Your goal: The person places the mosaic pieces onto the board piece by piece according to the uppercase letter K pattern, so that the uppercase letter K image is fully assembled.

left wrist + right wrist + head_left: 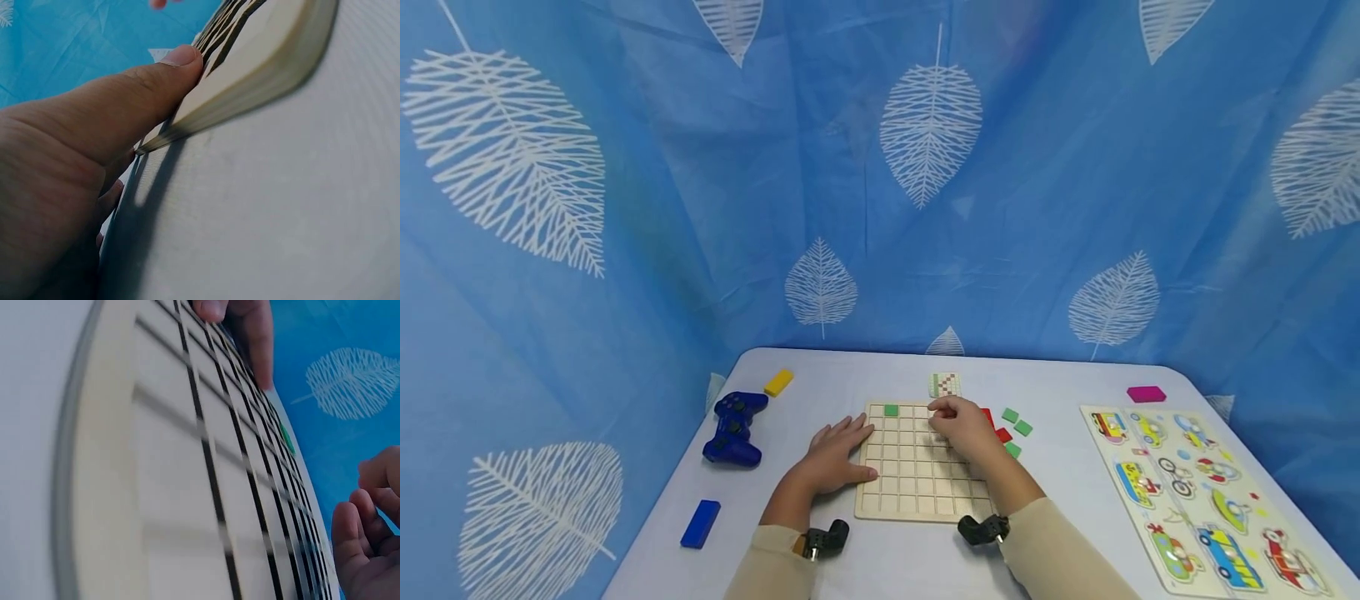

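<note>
A wooden grid board [925, 505] lies flat on the table with one green square tile [891, 410] in its far row. Beside the board's left edge is my left hand [835, 458], fingers spread and relaxed. Its thumb [181, 56] touches the board's rim in the left wrist view. My right hand [961, 425] hovers over the far right part of the board with curled fingers [350, 534]. I cannot tell whether a tile is between its fingertips. Past that hand lies a small pattern card [944, 384] with green and red squares.
Loose green tiles [1022, 427] and red tiles [1003, 435] lie right of the board. A picture puzzle board [1180, 517] fills the right side, near a magenta block [1146, 394]. At left are a blue game controller [735, 429], a yellow block [778, 382] and a blue block [700, 524].
</note>
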The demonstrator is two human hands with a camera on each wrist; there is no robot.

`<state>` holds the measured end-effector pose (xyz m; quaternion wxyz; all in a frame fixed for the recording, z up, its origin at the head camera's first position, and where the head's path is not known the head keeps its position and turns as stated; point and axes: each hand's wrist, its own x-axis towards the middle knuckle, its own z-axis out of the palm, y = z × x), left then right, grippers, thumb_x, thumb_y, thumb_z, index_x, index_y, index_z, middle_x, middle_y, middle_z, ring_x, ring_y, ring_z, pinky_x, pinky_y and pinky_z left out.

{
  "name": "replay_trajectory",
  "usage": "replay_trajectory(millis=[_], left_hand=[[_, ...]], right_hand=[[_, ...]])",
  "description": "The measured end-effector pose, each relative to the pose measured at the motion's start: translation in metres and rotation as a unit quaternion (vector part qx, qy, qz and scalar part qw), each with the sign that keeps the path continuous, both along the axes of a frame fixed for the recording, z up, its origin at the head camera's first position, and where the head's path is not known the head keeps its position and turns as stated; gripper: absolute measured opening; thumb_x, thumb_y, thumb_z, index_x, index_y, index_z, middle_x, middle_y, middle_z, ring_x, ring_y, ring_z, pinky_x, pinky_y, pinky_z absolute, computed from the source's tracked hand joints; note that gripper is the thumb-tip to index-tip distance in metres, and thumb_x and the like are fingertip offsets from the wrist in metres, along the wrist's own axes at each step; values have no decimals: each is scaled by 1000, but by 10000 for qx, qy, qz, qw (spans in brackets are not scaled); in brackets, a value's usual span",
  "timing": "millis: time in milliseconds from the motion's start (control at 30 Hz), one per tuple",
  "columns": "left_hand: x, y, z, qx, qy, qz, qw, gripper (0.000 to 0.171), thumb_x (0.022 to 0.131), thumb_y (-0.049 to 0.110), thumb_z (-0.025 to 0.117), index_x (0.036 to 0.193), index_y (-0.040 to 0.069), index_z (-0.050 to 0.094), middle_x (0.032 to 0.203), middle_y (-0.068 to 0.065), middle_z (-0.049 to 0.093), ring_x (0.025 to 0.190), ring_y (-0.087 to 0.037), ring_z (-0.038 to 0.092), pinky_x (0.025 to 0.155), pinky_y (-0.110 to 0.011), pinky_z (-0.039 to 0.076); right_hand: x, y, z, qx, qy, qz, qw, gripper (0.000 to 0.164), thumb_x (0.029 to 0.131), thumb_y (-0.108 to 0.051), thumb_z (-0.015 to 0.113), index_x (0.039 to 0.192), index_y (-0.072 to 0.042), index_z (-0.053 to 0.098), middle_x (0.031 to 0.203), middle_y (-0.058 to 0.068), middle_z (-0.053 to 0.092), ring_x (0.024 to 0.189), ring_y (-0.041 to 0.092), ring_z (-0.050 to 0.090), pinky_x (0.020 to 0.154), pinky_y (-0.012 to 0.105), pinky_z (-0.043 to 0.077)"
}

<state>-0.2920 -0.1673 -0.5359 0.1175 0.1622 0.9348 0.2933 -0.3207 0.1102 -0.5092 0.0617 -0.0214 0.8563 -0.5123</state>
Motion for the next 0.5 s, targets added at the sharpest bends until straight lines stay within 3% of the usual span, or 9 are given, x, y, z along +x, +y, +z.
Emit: replay_trajectory(millis=[267, 500], left_hand=[[-2, -3, -1, 1, -18, 26, 10000, 87, 88, 50, 82, 160, 21, 45, 173, 0, 27, 163, -30, 17, 131, -58, 6], [-2, -3, -3, 63, 34, 16, 10000, 86, 87, 49, 82, 160, 21, 46, 173, 0, 28, 163, -30, 17, 130, -60, 7]], right_hand=[[2, 47, 5, 345, -186, -779, 9962, 26, 101, -19, 62, 122, -3, 69, 104, 13, 69, 79, 24, 62, 62, 33, 52], [-5, 86, 11, 998, -439, -1286, 9857, 30, 99, -20, 63, 123, -2, 66, 111, 16, 65, 96, 27, 58, 75, 33, 53]])
